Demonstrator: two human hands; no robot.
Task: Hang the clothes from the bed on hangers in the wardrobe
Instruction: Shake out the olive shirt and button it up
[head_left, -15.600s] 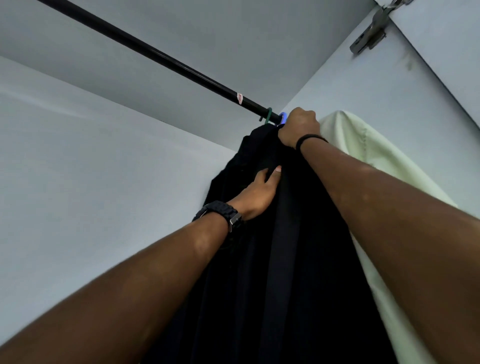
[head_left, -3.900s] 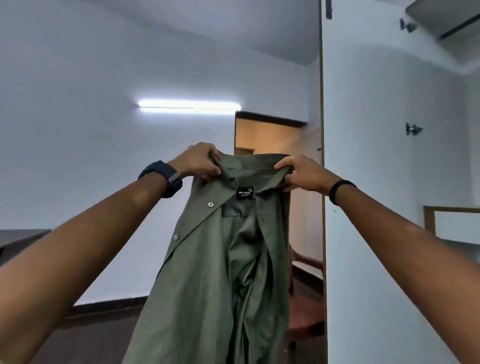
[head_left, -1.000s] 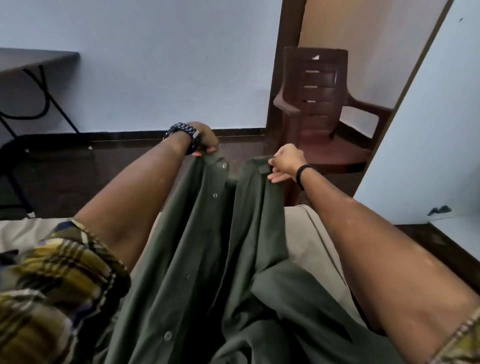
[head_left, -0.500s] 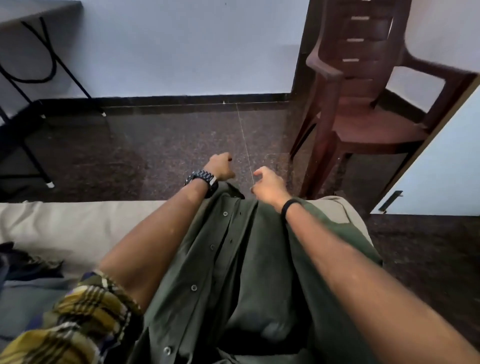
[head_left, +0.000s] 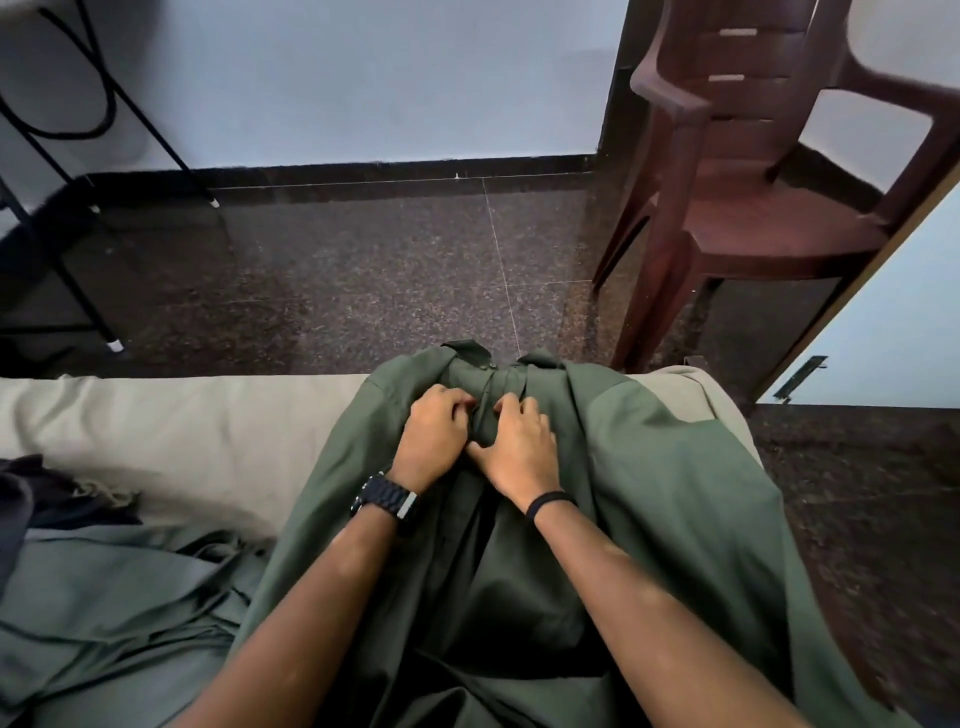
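Hands, left (head_left: 434, 439) and right (head_left: 519, 447), fingers curled, pinch shirt (head_left: 675, 493) placket.

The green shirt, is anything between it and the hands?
No. Both the left hand and the right hand rest directly on the green shirt, fingers curled at its button placket near the collar. Nothing lies between.

Head view: you look down and forward from your own head.
Nearness: close above the bed (head_left: 171, 426).
Beyond: floor (head_left: 363, 270), wall (head_left: 337, 78).
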